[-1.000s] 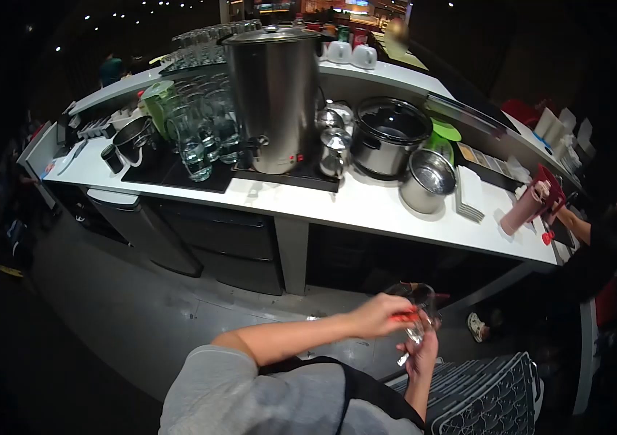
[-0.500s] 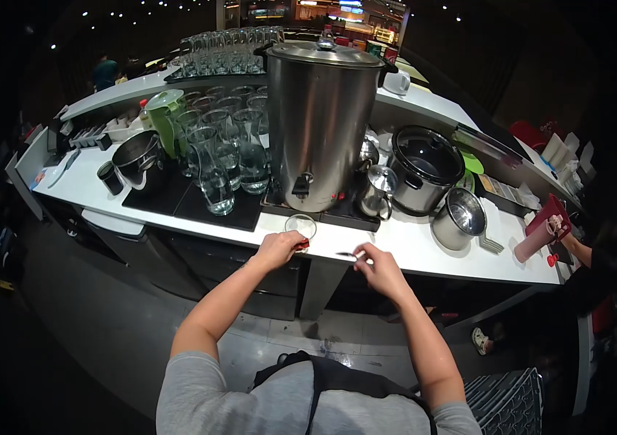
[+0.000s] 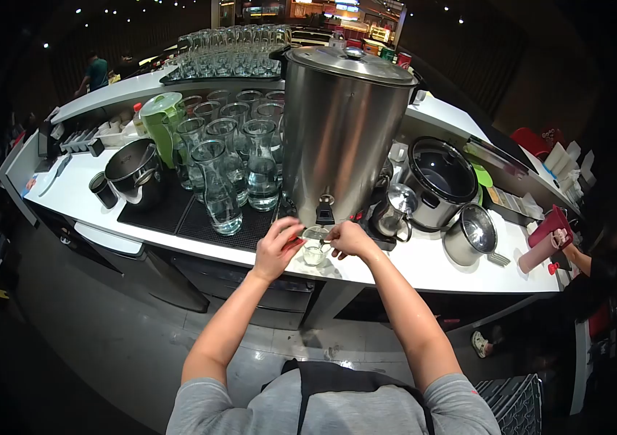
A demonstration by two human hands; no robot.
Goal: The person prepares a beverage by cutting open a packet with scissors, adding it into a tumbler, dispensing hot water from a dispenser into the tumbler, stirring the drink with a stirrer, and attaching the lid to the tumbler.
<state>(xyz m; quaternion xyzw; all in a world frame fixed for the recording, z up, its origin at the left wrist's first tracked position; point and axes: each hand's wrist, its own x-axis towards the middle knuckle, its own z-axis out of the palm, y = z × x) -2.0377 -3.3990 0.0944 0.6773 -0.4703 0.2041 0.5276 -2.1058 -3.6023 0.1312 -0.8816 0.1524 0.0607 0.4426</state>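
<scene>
A small clear glass cup [image 3: 315, 255] stands near the counter's front edge, below the tap of a large steel urn [image 3: 344, 138]. On its left is my left hand [image 3: 276, 248], fingers bent around a small red packet [image 3: 296, 240] whose kind is not clear. My right hand [image 3: 350, 240] is closed at the cup's right side. It pinches the handle of a thin metal utensil, seemingly a spoon, whose end reaches toward the cup's rim and is mostly hidden. Left of the urn, several glass carafes [image 3: 217, 192] stand on a black mat.
A green pitcher [image 3: 161, 123] and a dark metal pot [image 3: 133, 165] stand to the left. At right are a steel pitcher [image 3: 393, 215], a black-lined cooker [image 3: 439, 174] and a steel pot [image 3: 470, 235]. Another person's hand [image 3: 561, 238] holds a pink container at the far right.
My right hand has moved left and up, bringing the utensil to the cup. My left hand's fingers have lifted and shifted around the red packet. The camera view has moved closer to the counter.
</scene>
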